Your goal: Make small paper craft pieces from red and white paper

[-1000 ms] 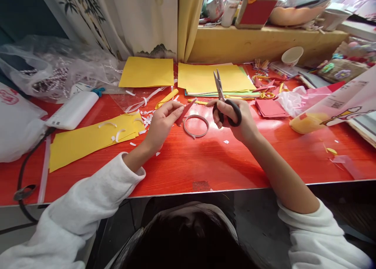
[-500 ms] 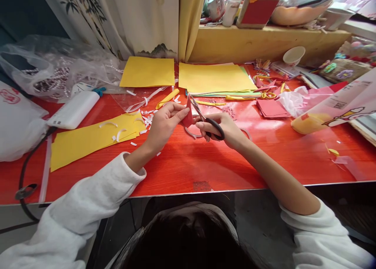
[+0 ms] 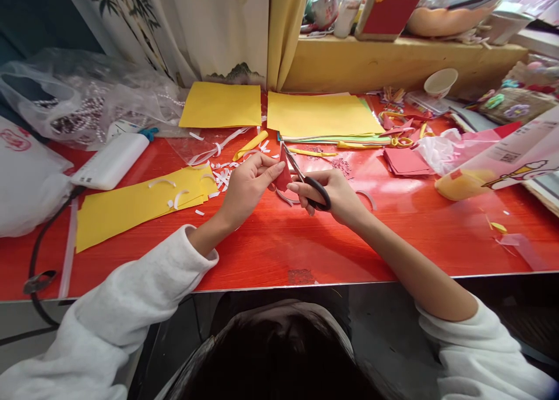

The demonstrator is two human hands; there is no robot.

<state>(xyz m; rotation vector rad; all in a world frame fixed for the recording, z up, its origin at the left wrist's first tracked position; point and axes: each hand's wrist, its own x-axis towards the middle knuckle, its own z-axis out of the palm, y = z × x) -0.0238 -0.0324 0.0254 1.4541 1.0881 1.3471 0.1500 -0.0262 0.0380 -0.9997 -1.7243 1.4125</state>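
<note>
left to right across the red table (image 3: 305,248): a white plastic bag (image 3: 26,179) at the far edge, a white plastic box (image 3: 111,161) just beside it, then a long yellow sheet (image 3: 140,205) lying flat with white paper curls on and around it. centre: the left hand (image 3: 247,184), fingers curled, pinches a small red paper scrap (image 3: 283,177) between thumb and forefinger and holds it upright just above the table. the scissors (image 3: 299,169) point up and away, their blades against the scrap's right edge; how far the blades are parted cannot be told. the right hand (image 3: 340,197) is closed about the black handles, fingers through the loops. behind the hands lie two yellow sheets (image 3: 220,104) near the curtain. further right: a stack of red paper (image 3: 404,160) and, well apart at the back, a paper cup (image 3: 441,82).
</note>
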